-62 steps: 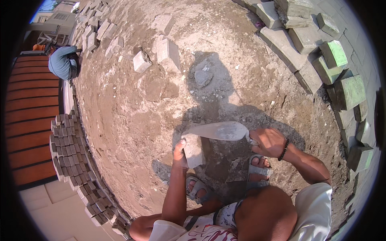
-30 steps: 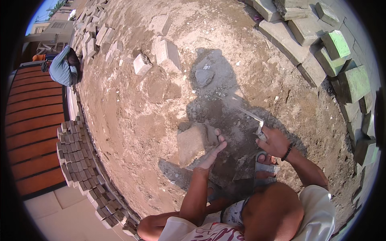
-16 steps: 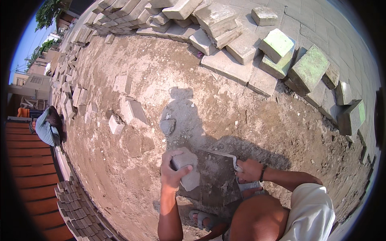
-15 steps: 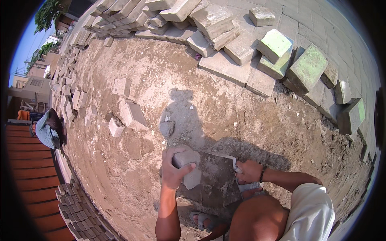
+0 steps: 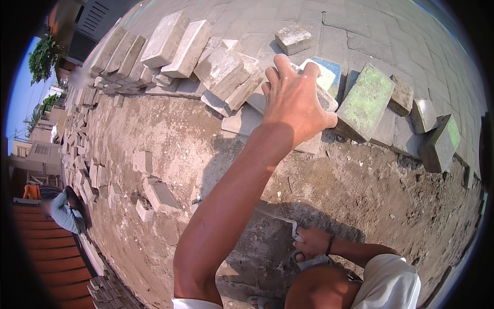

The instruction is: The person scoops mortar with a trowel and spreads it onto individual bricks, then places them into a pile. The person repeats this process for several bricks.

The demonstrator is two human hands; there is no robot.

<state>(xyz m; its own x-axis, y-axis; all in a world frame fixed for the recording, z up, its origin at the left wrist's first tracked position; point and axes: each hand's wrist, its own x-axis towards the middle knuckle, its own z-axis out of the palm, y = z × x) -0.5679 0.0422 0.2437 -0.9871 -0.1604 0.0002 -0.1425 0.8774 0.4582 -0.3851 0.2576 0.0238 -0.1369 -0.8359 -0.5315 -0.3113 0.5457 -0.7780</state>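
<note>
My left hand (image 5: pixel 292 103) reaches up and rightward across the dirt, fingers spread and curled over a small pale paving block (image 5: pixel 327 100) in the row at the pavement edge, thumb at its right. A blue-painted piece (image 5: pixel 332 69) lies just behind it, and a larger green-stained block (image 5: pixel 368 98) beside it on the right. My right hand (image 5: pixel 315 241) grips the handle of a trowel (image 5: pixel 278 216), low at my feet, its blade pointing left over the dirt. My left forearm hides part of the ground between my hands.
A heap of loose blocks (image 5: pixel 164 46) runs along the paved surface (image 5: pixel 375 36). More blocks (image 5: pixel 90 183) are scattered over the dirt (image 5: pixel 391 211) to the left, where a crouching person (image 5: pixel 69 211) is beside a slatted orange gate (image 5: pixel 41 232). A stack (image 5: pixel 103 291) stands lower left.
My left hand has left the grey stone it held low and stretched up to the edge row. The view has swung toward the pavement. My right hand still holds the trowel.
</note>
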